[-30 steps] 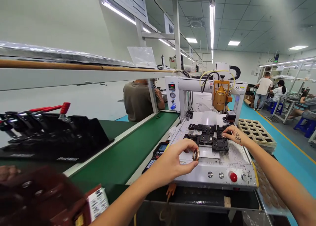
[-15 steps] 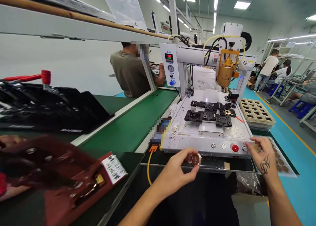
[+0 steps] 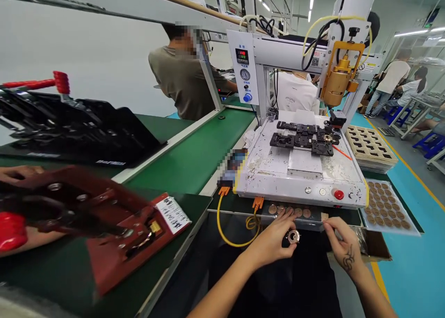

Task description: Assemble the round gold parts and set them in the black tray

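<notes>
A small round metal ring part [image 3: 294, 236], copper-toned with a pale centre, sits pinched between the thumb and fingertips of the left hand [image 3: 274, 241], held low in front of the white benchtop machine [image 3: 302, 169]. The left fingers close narrowly around its rim. The right hand [image 3: 342, 244], marked with a dark tattoo on its back, is just beside it to the right; its fingers are curled and drawn together near the edge of a ledge, and whether they grip anything cannot be told.

Directly above the ring part, on the dark ledge [image 3: 313, 220] under the machine's front panel, lies a short row of copper discs [image 3: 288, 211]. To the right, a clear shallow tray [image 3: 413, 227] holds many more brown discs in neat rows. Behind that tray stands a stack of tan moulded trays [image 3: 370, 146] whose pockets look unfilled.

On the machine's bed, black fixtures [image 3: 302, 139] sit in a cluster, one on the right holding a round part. A brass-coloured dispensing head [image 3: 337, 84] hangs above them, and a red button [image 3: 338, 194] shows on the front panel.

To the left runs a green conveyor belt [image 3: 194, 155]. Nearer, a red clamp jig [image 3: 104, 216] lies on the bench, with another person's hand [image 3: 17, 173] beside it. A person in an olive shirt [image 3: 181, 84] stands beyond the belt.
</notes>
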Motion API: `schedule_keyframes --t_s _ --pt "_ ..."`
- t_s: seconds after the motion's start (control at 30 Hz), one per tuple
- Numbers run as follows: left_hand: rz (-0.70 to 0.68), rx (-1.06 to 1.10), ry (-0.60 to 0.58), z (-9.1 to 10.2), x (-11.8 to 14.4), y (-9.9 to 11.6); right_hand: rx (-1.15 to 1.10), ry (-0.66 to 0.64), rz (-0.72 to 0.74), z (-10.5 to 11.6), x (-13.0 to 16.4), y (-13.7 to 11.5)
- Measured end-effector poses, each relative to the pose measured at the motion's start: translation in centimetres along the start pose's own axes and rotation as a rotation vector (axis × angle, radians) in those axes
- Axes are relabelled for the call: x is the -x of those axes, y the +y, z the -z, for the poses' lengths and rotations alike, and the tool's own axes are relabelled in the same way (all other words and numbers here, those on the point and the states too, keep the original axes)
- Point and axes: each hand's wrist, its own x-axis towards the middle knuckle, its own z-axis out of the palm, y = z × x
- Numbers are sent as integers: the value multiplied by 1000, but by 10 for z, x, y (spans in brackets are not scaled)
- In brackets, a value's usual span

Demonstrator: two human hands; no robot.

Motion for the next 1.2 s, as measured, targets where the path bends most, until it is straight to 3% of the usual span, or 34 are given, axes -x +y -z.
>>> schedule_keyframes --t_s 0.1,0.37,0.6,0.77,0.9,1.03,1.2 --pt "-10 -47 11 3 4 8 -35 -65 -11 -21 1 7" --pt "-60 -49 -12 -1 -33 6 29 -186 18 -53 -18 35" --pt "-6 -8 -45 -6 -19 9 136 -231 116 -57 3 38" --pt "10 30 -84 2 -25 10 98 -174 289 -67 19 57" --pt "12 63 -100 9 -24 11 68 -144 358 -67 44 54" --pt "53 93 -62 9 -26 9 65 -106 299 -54 63 34" --pt "70 82 13 9 -46 5 63 -115 116 -53 47 26"
